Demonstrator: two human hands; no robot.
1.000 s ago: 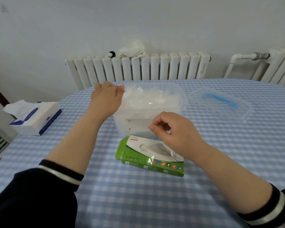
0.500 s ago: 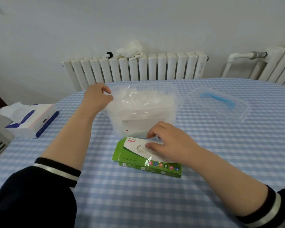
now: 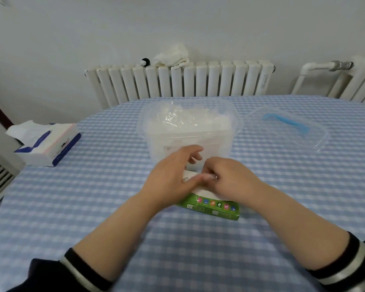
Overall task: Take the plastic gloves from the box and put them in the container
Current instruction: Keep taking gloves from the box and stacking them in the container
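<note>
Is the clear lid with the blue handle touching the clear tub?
Apart. The head view shows a strip of checked tablecloth between the lid and the tub.

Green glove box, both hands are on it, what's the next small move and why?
Probably pull one glove up out of the green glove box toward the container behind it: both hands, left and right, meet over its opening, and the container stands open.

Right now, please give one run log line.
hands: both on box | gloves: some in container | lid: off, right
</note>
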